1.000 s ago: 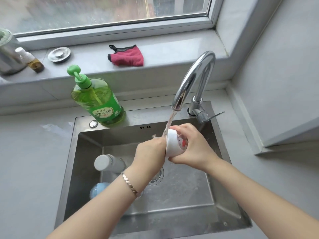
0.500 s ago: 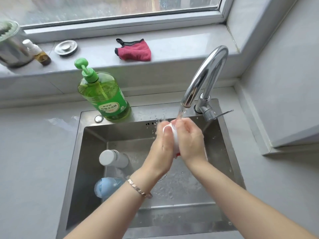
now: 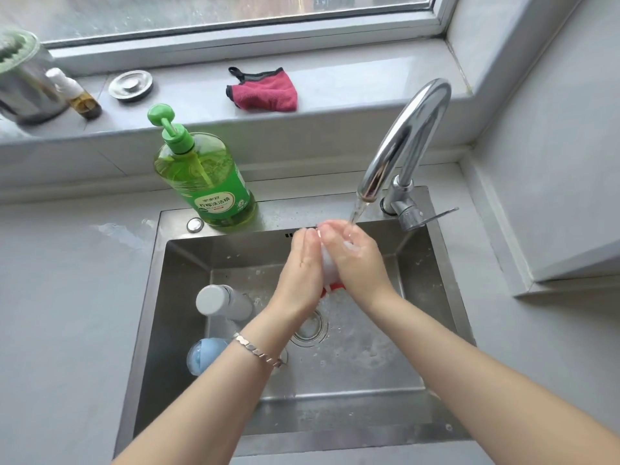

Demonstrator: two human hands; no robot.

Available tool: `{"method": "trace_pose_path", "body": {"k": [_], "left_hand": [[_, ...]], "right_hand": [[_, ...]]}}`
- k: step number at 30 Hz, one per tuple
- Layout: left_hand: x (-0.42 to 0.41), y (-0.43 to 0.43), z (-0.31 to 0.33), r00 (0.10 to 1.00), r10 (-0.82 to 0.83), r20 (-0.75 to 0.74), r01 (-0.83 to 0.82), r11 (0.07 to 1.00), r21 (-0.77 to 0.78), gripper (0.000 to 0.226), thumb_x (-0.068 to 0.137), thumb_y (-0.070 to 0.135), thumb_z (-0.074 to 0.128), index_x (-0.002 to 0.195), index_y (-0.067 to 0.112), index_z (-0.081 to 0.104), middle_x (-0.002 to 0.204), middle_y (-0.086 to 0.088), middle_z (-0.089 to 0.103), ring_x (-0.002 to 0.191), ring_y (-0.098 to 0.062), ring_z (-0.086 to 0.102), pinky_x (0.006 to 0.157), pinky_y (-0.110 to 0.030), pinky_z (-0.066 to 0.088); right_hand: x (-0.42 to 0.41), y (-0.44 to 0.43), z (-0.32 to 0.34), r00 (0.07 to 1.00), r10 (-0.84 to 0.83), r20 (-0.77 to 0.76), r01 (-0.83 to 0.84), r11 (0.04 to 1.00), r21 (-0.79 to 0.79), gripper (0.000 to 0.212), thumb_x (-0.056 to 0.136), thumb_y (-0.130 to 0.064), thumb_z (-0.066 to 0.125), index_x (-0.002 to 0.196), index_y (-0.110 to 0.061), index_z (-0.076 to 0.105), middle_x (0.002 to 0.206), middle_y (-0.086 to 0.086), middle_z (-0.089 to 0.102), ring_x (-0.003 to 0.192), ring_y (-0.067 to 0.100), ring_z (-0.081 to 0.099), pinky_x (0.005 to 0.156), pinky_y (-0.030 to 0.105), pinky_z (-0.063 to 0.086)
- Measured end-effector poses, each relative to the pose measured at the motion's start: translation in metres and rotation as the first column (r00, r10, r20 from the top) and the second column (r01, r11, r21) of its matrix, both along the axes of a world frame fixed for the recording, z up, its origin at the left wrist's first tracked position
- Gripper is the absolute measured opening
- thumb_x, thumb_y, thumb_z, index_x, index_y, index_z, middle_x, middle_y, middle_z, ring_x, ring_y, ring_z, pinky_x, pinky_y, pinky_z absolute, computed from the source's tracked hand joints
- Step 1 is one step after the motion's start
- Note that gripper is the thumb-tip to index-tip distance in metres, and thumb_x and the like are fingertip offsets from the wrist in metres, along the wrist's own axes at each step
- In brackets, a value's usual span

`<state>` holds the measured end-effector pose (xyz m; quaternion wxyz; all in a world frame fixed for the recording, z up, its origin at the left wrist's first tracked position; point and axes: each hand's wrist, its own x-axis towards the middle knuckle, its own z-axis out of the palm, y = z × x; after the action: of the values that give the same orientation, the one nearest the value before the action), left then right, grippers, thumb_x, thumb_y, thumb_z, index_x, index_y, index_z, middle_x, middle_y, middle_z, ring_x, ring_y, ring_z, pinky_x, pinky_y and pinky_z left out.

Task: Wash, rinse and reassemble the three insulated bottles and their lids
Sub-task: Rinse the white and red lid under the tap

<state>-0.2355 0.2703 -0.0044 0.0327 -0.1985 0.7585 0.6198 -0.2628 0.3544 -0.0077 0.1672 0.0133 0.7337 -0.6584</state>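
pressing flat, left hand (image 3: pixel 302 273) meets right hand (image 3: pixel 359 263) cupped round what seems a white lid (image 3: pixel 327 265).

Single view, head-worn, wide-angle. Position: above the near edge of the steel sink (image 3: pixel 177 330), facing forward and steeply down. Range: close; both forearms enter from the bottom edge. Frame centre: left hand (image 3: pixel 303 263), right hand (image 3: pixel 357 260) and white lid (image 3: pixel 327 266) under the faucet (image 3: pixel 412 129). Upper limit: windowsill (image 3: pixel 352 85) and lower window frame (image 3: pixel 235 41). Sides: grey counter (image 3: pixel 67 297). Straight edges bow toward the borders.
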Motion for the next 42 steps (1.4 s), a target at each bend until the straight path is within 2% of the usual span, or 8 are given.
{"method": "trace_pose_path", "body": {"k": [3, 7, 12, 16, 19, 26, 36, 42], "left_hand": [[-0.001, -0.005, -0.004, 0.995, 0.051, -0.091, -0.045, 0.996, 0.071, 0.040, 0.102, 0.034, 0.022, 0.109, 0.012, 0.055, 0.090, -0.008, 0.064, 0.067, -0.012, 0.062, 0.054, -0.027, 0.046], [-0.007, -0.013, 0.000, 0.948, 0.122, 0.295, -0.240, 0.882, 0.406, 0.053, 0.100, 0.046, 0.022, 0.096, 0.011, 0.061, 0.067, -0.009, 0.069, 0.052, -0.017, 0.066, 0.047, -0.024, 0.051], [-0.008, -0.012, 0.000, 0.977, -0.016, 0.215, -0.010, 0.992, 0.122, 0.041, 0.100, 0.037, 0.031, 0.111, 0.010, 0.061, 0.098, -0.011, 0.066, 0.086, -0.024, 0.062, 0.071, -0.028, 0.050], [-0.004, -0.009, 0.008, 0.972, -0.193, 0.136, 0.153, 0.953, 0.261, 0.034, 0.089, 0.039, 0.058, 0.112, 0.015, 0.059, 0.108, -0.009, 0.066, 0.097, -0.023, 0.065, 0.081, -0.037, 0.056], [-0.004, -0.007, 0.009, 0.990, -0.091, 0.105, 0.067, 0.975, 0.214, 0.040, 0.077, 0.029, 0.073, 0.110, 0.015, 0.056, 0.100, -0.005, 0.064, 0.088, -0.017, 0.064, 0.072, -0.032, 0.057], [-0.012, -0.029, 0.015, 0.968, 0.180, 0.175, -0.245, 0.827, 0.505, 0.023, 0.097, 0.029, 0.041, 0.109, 0.010, 0.047, 0.087, -0.012, 0.057, 0.067, -0.022, 0.061, 0.066, -0.042, 0.057], [0.000, -0.035, 0.012, 0.879, 0.188, 0.438, -0.446, 0.649, 0.616, 0.035, 0.096, 0.040, 0.043, 0.110, 0.008, 0.048, 0.092, -0.018, 0.058, 0.073, -0.030, 0.060, 0.045, -0.031, 0.056], [-0.004, -0.029, 0.012, 0.842, 0.141, 0.521, -0.499, 0.574, 0.649, 0.042, 0.093, 0.044, 0.042, 0.109, 0.006, 0.049, 0.089, -0.019, 0.054, 0.067, -0.037, 0.056, 0.033, -0.018, 0.044]], "right_hand": [[-0.005, 0.006, 0.006, 0.993, 0.039, 0.113, -0.038, 0.999, -0.012, 0.024, 0.070, -0.040, 0.075, 0.090, -0.036, 0.062, 0.095, -0.004, 0.064, 0.090, 0.014, 0.064, 0.082, 0.037, 0.055], [0.003, 0.030, 0.003, 0.989, 0.146, -0.032, -0.148, 0.986, -0.076, 0.067, 0.064, -0.003, 0.082, 0.117, -0.026, 0.049, 0.109, -0.008, 0.061, 0.099, 0.004, 0.061, 0.087, 0.021, 0.051], [0.008, 0.051, -0.005, 0.959, 0.140, -0.247, -0.100, 0.981, 0.167, 0.073, 0.058, -0.003, 0.084, 0.122, -0.023, 0.054, 0.119, -0.007, 0.053, 0.109, 0.015, 0.058, 0.091, 0.033, 0.051], [0.009, 0.053, -0.005, 0.902, 0.245, -0.356, -0.149, 0.949, 0.276, 0.072, 0.062, 0.004, 0.075, 0.128, -0.011, 0.052, 0.123, -0.009, 0.048, 0.118, 0.009, 0.048, 0.099, 0.038, 0.046], [0.008, 0.045, -0.006, 0.891, 0.254, -0.376, -0.173, 0.956, 0.235, 0.070, 0.066, 0.005, 0.073, 0.129, -0.014, 0.048, 0.123, -0.007, 0.045, 0.114, 0.014, 0.053, 0.091, 0.033, 0.050], [0.000, 0.051, -0.004, 0.967, 0.230, -0.112, -0.227, 0.973, 0.040, 0.013, 0.084, -0.009, 0.065, 0.088, -0.021, 0.066, 0.068, -0.005, 0.068, 0.063, 0.009, 0.064, 0.065, 0.017, 0.052], [-0.012, 0.016, 0.005, 0.981, 0.029, 0.194, 0.016, 0.973, -0.228, 0.043, 0.098, -0.019, 0.041, 0.058, -0.012, 0.054, 0.053, -0.002, 0.059, 0.053, 0.012, 0.057, 0.044, 0.021, 0.040], [-0.019, 0.020, 0.015, 0.819, -0.027, 0.573, 0.367, 0.792, -0.487, 0.044, 0.098, -0.025, 0.041, 0.055, -0.017, 0.039, 0.041, -0.008, 0.044, 0.036, 0.003, 0.043, 0.038, 0.014, 0.035]]}}
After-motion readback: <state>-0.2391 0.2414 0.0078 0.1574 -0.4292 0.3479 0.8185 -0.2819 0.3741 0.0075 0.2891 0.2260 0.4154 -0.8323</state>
